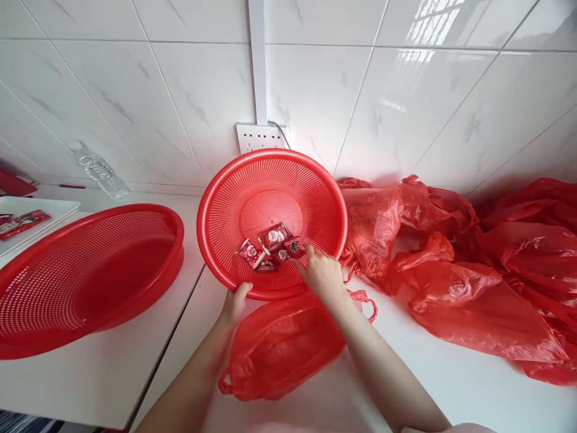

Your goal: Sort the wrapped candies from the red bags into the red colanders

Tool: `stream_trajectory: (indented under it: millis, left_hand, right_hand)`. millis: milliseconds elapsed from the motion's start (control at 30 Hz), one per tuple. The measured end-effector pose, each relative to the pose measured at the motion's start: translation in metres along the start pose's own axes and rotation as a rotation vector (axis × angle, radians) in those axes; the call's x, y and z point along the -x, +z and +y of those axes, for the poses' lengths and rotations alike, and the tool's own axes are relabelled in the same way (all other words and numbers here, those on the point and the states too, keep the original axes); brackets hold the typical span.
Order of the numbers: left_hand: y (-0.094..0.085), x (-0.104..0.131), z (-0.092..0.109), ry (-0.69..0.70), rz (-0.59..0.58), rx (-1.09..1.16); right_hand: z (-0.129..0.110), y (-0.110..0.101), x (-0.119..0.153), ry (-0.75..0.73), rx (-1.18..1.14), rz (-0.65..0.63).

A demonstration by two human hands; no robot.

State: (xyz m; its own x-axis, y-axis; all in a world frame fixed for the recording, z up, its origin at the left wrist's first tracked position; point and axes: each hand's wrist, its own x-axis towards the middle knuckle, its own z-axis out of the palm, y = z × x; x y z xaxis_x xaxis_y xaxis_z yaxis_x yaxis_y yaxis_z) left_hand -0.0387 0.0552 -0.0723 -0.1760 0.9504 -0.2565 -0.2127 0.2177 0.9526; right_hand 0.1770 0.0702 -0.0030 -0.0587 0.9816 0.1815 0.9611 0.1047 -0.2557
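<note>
A round red plastic basket point(270, 195) with mesh sides is tilted towards me in the middle of the view. My left hand point(237, 302) is closed on its near rim, thumb on the inside. Several small dark-red wrapped snack packets point(276, 236) lie in a heap low in the basket, one with a pale stick across it. My right hand point(322, 275) reaches over the near right rim and pinches one snack packet point(295, 248) at the edge of the heap. Below the rim an open red plastic bag point(283, 349) lies on the table, partly covered by the basket and my right arm.
To the left stands a second red basket point(130, 276). Beyond it are a white tray point(49, 210) with red packets and a clear plastic bottle point(101, 171). Filled-looking red bags point(478, 282) crowd the right side. A power strip point(259, 137) is on the tiled wall.
</note>
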Motion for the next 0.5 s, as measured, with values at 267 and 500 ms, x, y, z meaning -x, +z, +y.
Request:
stream_trajectory:
  millis: [267,500]
  left_hand:
    - [0.001,0.006,-0.008,-0.056,-0.224,0.098]
    - [0.004,0.002,0.009,-0.163,-0.121,0.153]
  right_hand:
    - [0.017,0.018,-0.009,0.267,-0.386,-0.058]
    - [0.044,-0.027,-0.01,0.229,-1.679,-0.256]
